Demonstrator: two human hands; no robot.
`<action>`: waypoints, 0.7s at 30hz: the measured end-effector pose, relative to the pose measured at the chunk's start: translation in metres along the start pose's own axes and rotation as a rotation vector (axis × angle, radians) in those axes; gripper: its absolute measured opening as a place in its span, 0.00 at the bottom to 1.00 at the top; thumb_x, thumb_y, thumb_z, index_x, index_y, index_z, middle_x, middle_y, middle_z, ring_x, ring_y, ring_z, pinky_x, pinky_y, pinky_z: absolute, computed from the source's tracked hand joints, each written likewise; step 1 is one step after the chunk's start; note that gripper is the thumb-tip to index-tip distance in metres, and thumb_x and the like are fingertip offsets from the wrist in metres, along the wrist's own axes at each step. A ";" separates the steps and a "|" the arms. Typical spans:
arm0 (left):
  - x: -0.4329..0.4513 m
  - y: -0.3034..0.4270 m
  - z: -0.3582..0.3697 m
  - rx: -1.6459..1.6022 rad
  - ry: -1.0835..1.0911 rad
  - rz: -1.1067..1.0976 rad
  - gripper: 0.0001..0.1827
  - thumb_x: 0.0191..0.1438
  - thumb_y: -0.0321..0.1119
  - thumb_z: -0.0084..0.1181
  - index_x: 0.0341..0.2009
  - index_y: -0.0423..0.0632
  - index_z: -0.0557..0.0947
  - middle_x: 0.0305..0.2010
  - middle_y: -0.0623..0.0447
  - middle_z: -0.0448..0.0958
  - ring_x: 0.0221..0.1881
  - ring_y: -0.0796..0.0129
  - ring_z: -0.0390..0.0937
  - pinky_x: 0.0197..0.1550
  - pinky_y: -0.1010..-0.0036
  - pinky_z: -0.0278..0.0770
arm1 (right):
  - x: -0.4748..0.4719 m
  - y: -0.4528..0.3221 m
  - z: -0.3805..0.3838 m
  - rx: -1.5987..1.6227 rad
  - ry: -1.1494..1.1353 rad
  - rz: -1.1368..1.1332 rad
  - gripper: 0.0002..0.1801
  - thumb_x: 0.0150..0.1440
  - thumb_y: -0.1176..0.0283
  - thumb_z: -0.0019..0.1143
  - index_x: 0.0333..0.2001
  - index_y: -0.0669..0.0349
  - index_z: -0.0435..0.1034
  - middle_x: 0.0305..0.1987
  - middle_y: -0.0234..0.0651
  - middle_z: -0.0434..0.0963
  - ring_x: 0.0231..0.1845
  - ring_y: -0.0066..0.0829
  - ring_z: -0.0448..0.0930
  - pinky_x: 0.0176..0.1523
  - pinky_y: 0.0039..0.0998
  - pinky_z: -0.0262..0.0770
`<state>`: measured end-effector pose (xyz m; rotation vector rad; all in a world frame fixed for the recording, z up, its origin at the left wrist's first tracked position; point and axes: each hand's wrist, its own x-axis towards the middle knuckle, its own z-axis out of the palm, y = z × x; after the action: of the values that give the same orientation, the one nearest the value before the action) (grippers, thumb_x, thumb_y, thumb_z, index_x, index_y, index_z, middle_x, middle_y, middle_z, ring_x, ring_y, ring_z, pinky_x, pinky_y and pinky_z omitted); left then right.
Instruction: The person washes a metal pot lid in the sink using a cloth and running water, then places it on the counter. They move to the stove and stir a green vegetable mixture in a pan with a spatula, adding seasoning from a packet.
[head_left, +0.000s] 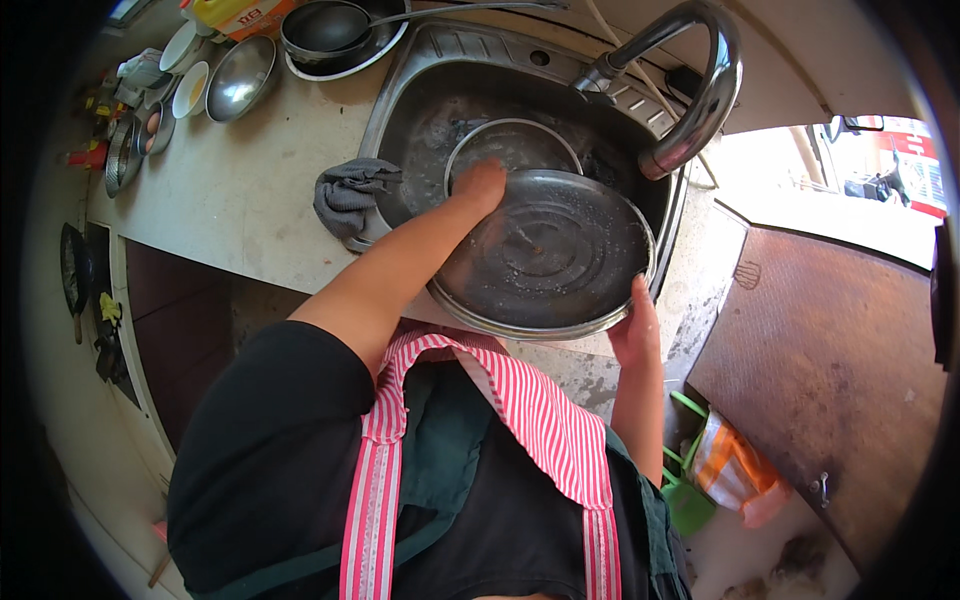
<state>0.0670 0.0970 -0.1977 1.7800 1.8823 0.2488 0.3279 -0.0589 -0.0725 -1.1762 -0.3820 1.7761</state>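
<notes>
A large round metal tray or lid with concentric rings and water drops on it lies tilted over the near edge of the stainless steel sink. My right hand grips its right rim, thumb on top. Past the tray's upper left edge reaches my left hand, closed, beside a round metal basin standing in the sink; its fingers are partly hidden, so what it holds cannot be told. Above the sink's right side arches a chrome faucet. A grey cloth hangs over the sink's left rim.
On the counter at the left stand a steel bowl, a wok-like pan, white bowls, a bowl of eggs and a yellow bottle. A brown metal-like panel and a green plastic chair are at the right.
</notes>
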 end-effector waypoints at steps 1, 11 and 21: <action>0.004 -0.002 0.003 0.003 0.052 -0.048 0.18 0.55 0.40 0.39 0.44 0.40 0.69 0.42 0.36 0.72 0.43 0.46 0.71 0.45 0.59 0.69 | -0.008 0.006 0.012 -0.074 0.032 -0.051 0.25 0.58 0.58 0.44 0.54 0.62 0.58 0.54 0.39 0.68 0.49 0.32 0.73 0.51 0.37 0.70; 0.061 -0.043 0.016 0.236 -0.081 0.027 0.14 0.49 0.36 0.48 0.36 0.40 0.76 0.33 0.38 0.76 0.36 0.48 0.76 0.38 0.59 0.74 | -0.012 0.006 0.030 -0.134 0.270 0.018 0.08 0.41 0.82 0.46 0.29 0.65 0.65 0.18 0.33 0.68 0.11 0.23 0.65 0.11 0.22 0.58; -0.062 0.062 0.039 -0.561 -0.209 0.935 0.20 0.58 0.38 0.41 0.53 0.43 0.66 0.57 0.40 0.61 0.61 0.53 0.57 0.61 0.66 0.54 | 0.017 -0.009 0.015 -0.129 0.295 0.077 0.03 0.44 0.77 0.45 0.20 0.64 0.65 0.14 0.30 0.67 0.07 0.21 0.63 0.08 0.20 0.52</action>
<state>0.1396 0.0350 -0.1847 2.0162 0.6207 0.7900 0.3182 -0.0367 -0.0678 -1.5380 -0.2826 1.6295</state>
